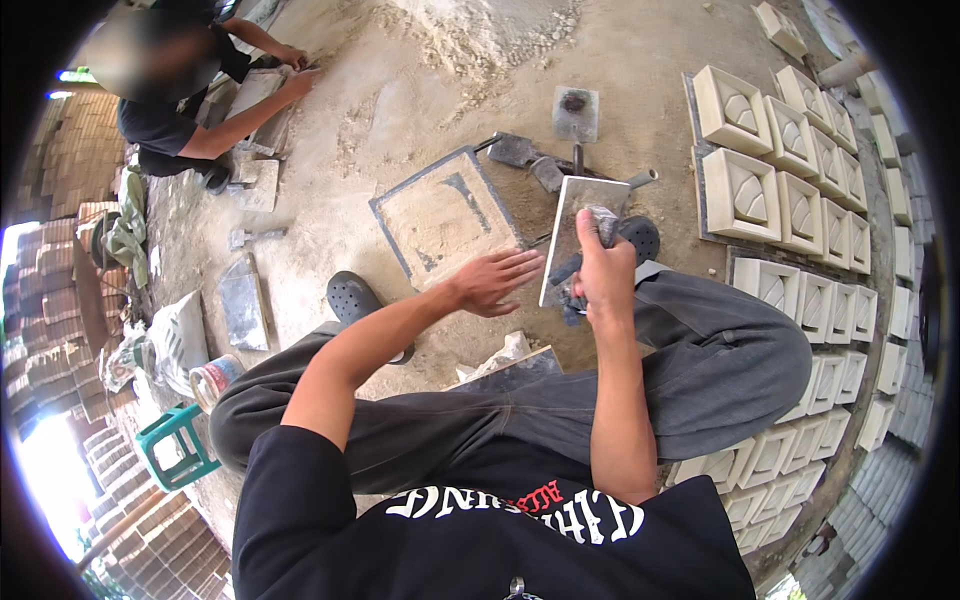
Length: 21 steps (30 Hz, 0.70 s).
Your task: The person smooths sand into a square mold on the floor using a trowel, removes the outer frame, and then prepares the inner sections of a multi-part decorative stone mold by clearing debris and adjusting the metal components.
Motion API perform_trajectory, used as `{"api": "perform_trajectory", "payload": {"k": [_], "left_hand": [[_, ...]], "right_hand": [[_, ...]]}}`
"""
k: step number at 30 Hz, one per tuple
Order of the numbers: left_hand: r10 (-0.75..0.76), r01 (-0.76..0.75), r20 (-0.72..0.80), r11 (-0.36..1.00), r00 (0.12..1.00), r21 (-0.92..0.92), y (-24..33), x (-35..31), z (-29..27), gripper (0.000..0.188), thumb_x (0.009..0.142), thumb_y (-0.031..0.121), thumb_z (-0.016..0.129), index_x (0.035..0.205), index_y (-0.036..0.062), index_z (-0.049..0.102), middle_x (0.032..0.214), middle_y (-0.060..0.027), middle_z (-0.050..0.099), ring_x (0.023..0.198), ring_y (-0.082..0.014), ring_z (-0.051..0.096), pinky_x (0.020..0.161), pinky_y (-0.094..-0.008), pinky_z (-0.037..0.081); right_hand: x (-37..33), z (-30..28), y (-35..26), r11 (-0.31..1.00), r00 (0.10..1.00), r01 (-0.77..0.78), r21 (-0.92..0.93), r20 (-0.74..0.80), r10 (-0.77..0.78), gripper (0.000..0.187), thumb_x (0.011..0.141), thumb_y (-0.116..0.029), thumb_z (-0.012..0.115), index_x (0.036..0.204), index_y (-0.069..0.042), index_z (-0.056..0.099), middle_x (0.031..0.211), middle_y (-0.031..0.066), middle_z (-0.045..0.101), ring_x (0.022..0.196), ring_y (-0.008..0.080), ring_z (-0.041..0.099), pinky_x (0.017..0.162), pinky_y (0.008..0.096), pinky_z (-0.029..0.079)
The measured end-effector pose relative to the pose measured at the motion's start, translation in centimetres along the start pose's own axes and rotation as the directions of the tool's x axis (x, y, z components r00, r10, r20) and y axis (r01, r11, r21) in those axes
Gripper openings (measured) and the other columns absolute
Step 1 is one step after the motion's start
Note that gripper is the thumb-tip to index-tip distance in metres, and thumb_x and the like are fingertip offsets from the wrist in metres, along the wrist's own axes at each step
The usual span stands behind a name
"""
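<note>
My right hand is closed round the wrapped handle of a flat rectangular hand float with a pale edge. The float is raised and tilted in front of my right knee. My left hand has its fingers stretched out beside the float's left edge and holds nothing; whether it touches that edge I cannot tell. Just beyond the left hand, a square frame mold lies on the ground, with sandy material inside. Dark metal tools lie past its far right corner, close to a square plate with a dark centre.
Rows of pale cast blocks with a leaf-like relief stand along the right. A co-worker crouches at the far left, hands on a board. Loose sand is heaped at the back. A green stool and a bucket stand at left.
</note>
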<state>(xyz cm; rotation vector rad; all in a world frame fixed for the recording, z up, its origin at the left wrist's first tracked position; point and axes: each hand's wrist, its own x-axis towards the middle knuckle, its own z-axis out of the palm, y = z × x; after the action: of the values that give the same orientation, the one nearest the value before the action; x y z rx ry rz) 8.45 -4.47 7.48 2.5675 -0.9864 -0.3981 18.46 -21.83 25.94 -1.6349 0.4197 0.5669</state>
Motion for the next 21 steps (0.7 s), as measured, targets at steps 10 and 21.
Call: {"api": "perform_trajectory", "payload": {"k": [10, 21], "left_hand": [[-0.662, 0.758, -0.430, 0.647, 0.615, 0.088, -4.8, 3.5, -0.4, 0.084, 0.091, 0.053, 0.048, 0.148, -0.0036, 0.023, 0.155, -0.0258, 0.019, 0.146, -0.0399, 0.012, 0.118, -0.0498, 0.008], [-0.486, 0.514, -0.246, 0.856, 0.839, 0.060, 0.6, -3.4, 0.2, 0.078, 0.094, 0.054, 0.040, 0.154, 0.0101, 0.016, 0.160, -0.0133, 0.011, 0.148, -0.0282, 0.008, 0.121, -0.0416, 0.006]], "right_hand": [[1.4, -0.2, 2.3, 0.963, 0.990, 0.139, -0.231, -0.006, -0.144, 0.057, 0.087, -0.048, 0.063, 0.071, 0.006, 0.067, 0.057, 0.0174, 0.062, 0.057, 0.0303, 0.064, 0.058, 0.0424, 0.047], [-0.6, 0.6, 1.2, 0.999, 0.999, 0.010, -0.041, 0.040, -0.008, 0.046, 0.089, -0.041, 0.069, 0.070, -0.002, 0.055, 0.050, -0.0008, 0.046, 0.033, 0.0101, 0.042, 0.031, 0.0272, 0.032]]}}
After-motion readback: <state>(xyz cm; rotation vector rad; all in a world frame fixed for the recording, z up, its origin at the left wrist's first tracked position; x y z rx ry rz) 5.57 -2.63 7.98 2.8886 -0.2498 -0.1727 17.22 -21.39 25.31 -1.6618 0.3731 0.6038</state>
